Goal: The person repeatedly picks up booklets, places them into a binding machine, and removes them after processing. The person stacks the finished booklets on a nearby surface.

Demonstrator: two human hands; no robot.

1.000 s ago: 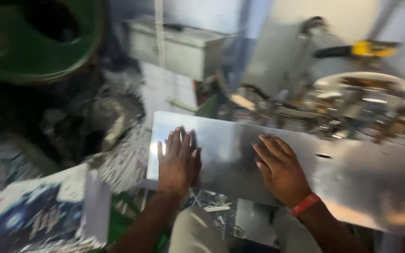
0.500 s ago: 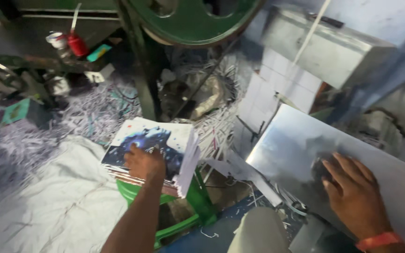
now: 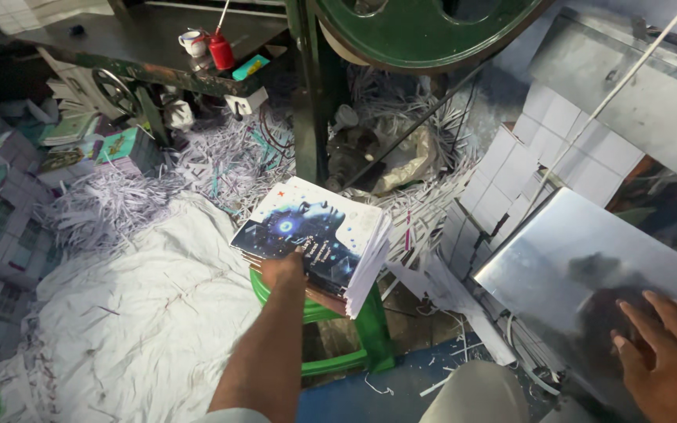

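Note:
My left hand [image 3: 283, 270] reaches down to a stack of printed book blocks [image 3: 315, 235] with a dark blue cover on top. Its fingers grip the near edge of the stack. The stack rests on a green plastic stool [image 3: 354, 333]. My right hand [image 3: 667, 364] lies flat, fingers spread, on a shiny metal machine table [image 3: 581, 274] at the lower right.
A large green flywheel [image 3: 424, 31] and machine frame stand at the top. Paper shreds [image 3: 221, 164] cover the floor around a white cloth [image 3: 127, 313]. More book stacks [image 3: 80, 145] sit at the left. A red bottle [image 3: 221, 51] and a cup stand on a dark bench.
A second ago both hands lay on the metal table. My left hand has swung down to the stack on the stool and taken hold of its edge; the view turned left.

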